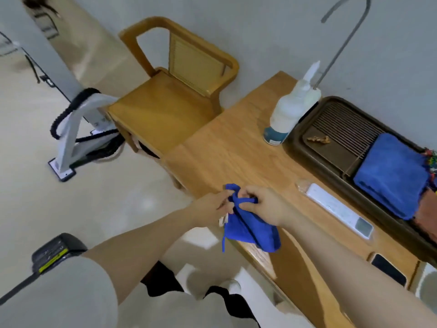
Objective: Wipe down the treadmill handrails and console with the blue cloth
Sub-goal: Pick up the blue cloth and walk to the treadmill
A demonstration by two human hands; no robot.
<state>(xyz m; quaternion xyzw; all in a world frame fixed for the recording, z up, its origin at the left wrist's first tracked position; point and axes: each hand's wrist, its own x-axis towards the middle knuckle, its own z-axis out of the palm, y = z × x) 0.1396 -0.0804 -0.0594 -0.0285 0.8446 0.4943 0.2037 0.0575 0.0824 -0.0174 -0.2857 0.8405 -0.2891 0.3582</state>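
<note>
Both hands, left (212,204) and right (262,204), fingers pinching the cloth (248,230) (bunching it into a wiping pad) above the table (236,150) edge

Both hands meet at the table's (236,150) near edge, the left hand (208,205) touching the right hand (262,204), the cloth (248,228) between them. Beyond the hands stands a bottle (288,110); to their right a tray (331,143) holds a folded towel (392,176). A chair (170,100) stands beyond and left.

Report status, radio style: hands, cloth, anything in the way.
Both hands, left and right, grip blue cloth at table edge. Wiping not begun. Wooden chair beside treadmill frame.
</note>
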